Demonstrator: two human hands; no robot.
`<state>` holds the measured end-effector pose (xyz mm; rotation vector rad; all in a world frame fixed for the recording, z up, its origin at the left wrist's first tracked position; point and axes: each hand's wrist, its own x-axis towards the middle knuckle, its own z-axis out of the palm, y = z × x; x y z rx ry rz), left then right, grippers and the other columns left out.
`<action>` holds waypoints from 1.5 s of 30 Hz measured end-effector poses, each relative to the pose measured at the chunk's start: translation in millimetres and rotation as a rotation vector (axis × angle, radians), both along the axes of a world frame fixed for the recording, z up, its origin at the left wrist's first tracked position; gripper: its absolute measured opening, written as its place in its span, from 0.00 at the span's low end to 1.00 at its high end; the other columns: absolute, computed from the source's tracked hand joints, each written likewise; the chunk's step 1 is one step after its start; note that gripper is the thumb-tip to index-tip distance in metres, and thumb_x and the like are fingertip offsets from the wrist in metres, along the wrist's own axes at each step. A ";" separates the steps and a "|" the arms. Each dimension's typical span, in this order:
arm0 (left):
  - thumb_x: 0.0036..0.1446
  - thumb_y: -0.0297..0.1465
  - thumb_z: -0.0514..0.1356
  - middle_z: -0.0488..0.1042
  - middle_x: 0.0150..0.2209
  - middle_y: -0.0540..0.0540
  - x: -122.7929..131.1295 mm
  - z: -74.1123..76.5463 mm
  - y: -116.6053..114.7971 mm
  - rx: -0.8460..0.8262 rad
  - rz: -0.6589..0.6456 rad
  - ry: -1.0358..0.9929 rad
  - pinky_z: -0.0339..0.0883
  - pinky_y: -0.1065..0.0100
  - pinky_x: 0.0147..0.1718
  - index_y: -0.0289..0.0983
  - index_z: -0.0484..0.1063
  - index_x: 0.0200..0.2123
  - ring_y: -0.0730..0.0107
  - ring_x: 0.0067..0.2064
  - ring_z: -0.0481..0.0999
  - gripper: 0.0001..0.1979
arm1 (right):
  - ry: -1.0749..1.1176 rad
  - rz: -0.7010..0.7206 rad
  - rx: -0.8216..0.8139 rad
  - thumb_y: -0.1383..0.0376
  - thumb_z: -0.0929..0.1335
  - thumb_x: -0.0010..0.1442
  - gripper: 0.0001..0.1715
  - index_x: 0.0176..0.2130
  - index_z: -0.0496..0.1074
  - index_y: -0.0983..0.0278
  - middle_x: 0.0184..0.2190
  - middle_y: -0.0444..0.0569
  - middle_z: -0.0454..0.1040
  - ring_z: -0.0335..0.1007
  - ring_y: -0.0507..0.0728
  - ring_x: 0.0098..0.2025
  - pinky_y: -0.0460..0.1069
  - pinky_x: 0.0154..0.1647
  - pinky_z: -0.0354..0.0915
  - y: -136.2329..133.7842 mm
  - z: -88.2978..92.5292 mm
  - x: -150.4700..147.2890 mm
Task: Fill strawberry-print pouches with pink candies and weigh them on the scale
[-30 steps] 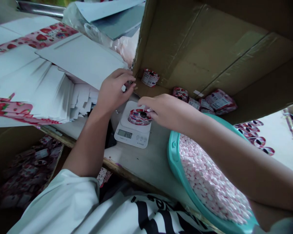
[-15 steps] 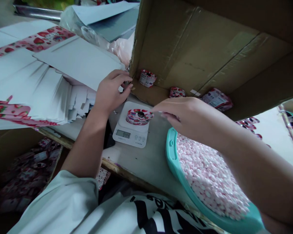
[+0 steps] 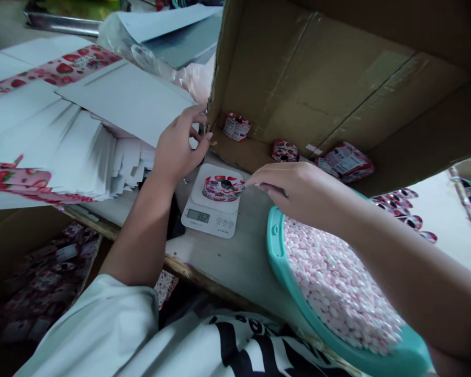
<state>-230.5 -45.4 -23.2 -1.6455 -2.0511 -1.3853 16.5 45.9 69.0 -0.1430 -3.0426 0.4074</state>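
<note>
A small red-and-white strawberry-print box (image 3: 222,189) with a dark round hole in its top sits on a white digital scale (image 3: 208,209). The scale's display shows digits that look like 862. My right hand (image 3: 288,183) reaches in from the right, its thumb and forefinger closed at the printed box's right edge. On the other side, my left hand (image 3: 178,146) hovers beyond the scale beside the near edge of a large cardboard box (image 3: 282,68). Its fingers are curved and the thumb is apart, with nothing held.
Pale pink candies (image 3: 337,277) fill a turquoise basin (image 3: 277,246) under my right forearm. Several printed packets (image 3: 284,150) lie inside the cardboard box. White printed card sheets (image 3: 55,131) are stacked at left. More packets (image 3: 55,272) fill a carton below the table edge.
The scale's reading has dropped from about 944 to 862. My left fingers have shifted slightly, and my right hand has barely moved at the small box.
</note>
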 end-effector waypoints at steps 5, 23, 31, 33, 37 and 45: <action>0.60 0.38 0.58 0.75 0.53 0.44 0.9 2.0 -2.0 -0.021 0.013 -0.030 0.74 0.58 0.45 0.48 0.60 0.60 0.61 0.40 0.80 0.25 | 0.019 -0.002 0.003 0.77 0.60 0.60 0.24 0.47 0.77 0.61 0.46 0.46 0.78 0.75 0.56 0.46 0.49 0.49 0.70 2.1 -0.3 0.6; 0.62 0.40 0.56 0.74 0.54 0.44 4.6 5.8 -5.9 -0.061 0.023 -0.044 0.75 0.57 0.43 0.50 0.59 0.61 0.58 0.46 0.80 0.24 | 0.054 -0.170 0.081 0.68 0.68 0.63 0.16 0.50 0.76 0.58 0.42 0.45 0.80 0.76 0.57 0.39 0.49 0.40 0.68 -2.3 2.2 -5.2; 0.62 0.40 0.56 0.75 0.54 0.45 4.7 8.2 -6.9 -0.054 0.022 -0.049 0.75 0.57 0.45 0.50 0.60 0.59 0.60 0.42 0.80 0.23 | 0.064 -0.056 0.053 0.70 0.66 0.64 0.16 0.50 0.76 0.61 0.44 0.49 0.79 0.75 0.59 0.44 0.50 0.46 0.66 -5.3 -13.7 -25.2; 0.62 0.40 0.56 0.75 0.54 0.45 4.3 7.4 -6.6 -0.047 0.018 -0.045 0.75 0.57 0.45 0.50 0.61 0.59 0.60 0.43 0.80 0.22 | 0.064 -0.047 0.015 0.69 0.66 0.65 0.16 0.51 0.76 0.62 0.46 0.49 0.78 0.75 0.59 0.46 0.51 0.48 0.67 -6.2 -19.8 -30.9; 0.61 0.41 0.57 0.75 0.54 0.46 4.6 6.8 -5.9 -0.025 0.002 -0.047 0.74 0.56 0.46 0.50 0.62 0.58 0.58 0.44 0.80 0.22 | 0.039 -0.123 0.032 0.70 0.64 0.65 0.21 0.56 0.73 0.65 0.56 0.52 0.73 0.71 0.62 0.56 0.54 0.56 0.66 -6.9 -17.7 -24.5; 0.60 0.45 0.56 0.75 0.54 0.46 4.1 9.6 -7.8 -0.021 0.020 -0.079 0.74 0.56 0.47 0.52 0.63 0.57 0.59 0.43 0.79 0.22 | -0.247 -0.304 0.098 0.68 0.63 0.66 0.18 0.52 0.75 0.62 0.53 0.55 0.74 0.72 0.64 0.53 0.60 0.57 0.68 33.1 -10.1 93.3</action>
